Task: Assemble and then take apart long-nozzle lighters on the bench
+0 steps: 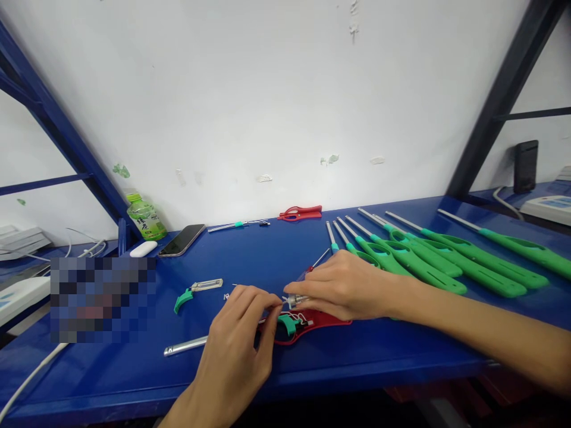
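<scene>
My right hand (pixel 345 288) grips a clear lighter fuel tank (pixel 293 301) by its body, its valve end pointing left. A thin metal shaft with a reddish part (pixel 311 269) shows beside these fingers; I cannot tell whether it is held. At the valve end, my left hand (pixel 241 342) is closed in a pinch; whatever is between its fingertips is too small to make out. Beneath both hands lies an opened red lighter handle (pixel 330 318) with a green trigger (pixel 289 324) and white wires. A metal lighter tube (pixel 185 346) sticks out left, partly hidden by my left hand.
Several green lighters (pixel 414 261) lie at right. A loose green trigger (pixel 182 301) and another clear tank (pixel 207 285) lie left. Further back are a red handle shell (pixel 303 213), a metal rod assembly (pixel 238 224), a phone (pixel 182 240), a white case (pixel 143 249) and a bottle (pixel 146 219).
</scene>
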Demonstrator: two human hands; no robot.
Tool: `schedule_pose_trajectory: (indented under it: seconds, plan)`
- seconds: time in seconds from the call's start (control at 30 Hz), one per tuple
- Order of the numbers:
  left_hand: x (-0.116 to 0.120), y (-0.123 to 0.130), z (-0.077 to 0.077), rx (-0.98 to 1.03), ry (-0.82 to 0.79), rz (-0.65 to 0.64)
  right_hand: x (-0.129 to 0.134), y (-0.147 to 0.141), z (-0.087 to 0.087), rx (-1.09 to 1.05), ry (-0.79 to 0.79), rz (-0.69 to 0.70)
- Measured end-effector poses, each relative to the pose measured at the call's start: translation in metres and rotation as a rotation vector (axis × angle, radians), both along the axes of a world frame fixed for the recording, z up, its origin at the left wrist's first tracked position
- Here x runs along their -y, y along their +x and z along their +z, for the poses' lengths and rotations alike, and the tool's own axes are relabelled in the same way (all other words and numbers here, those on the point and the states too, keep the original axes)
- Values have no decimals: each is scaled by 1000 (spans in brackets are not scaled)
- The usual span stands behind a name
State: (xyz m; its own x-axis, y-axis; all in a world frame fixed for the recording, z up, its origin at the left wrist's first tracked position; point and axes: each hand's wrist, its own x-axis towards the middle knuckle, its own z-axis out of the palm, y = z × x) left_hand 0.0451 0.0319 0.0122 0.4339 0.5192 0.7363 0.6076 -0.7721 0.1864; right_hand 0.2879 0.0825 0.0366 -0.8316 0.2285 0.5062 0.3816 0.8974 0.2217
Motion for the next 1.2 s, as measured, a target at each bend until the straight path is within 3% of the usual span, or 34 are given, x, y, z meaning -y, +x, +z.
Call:
schedule_pose_trajectory:
  seconds: [0.23,0.5,0.77,1.2]
  plan:
    - [-1,-2,-2,-18,17,-14,0,-2,-1,20,-36,-12]
    - [-5,-3,-3,-34,-11,3,8,1,17,46,-149,-91]
    - [0,-20,-4,-81,-86,85,2,7,24,61,-409,-138]
    - [7,-17,2,-136,-181,33,3,8,30,128,-534,-158]
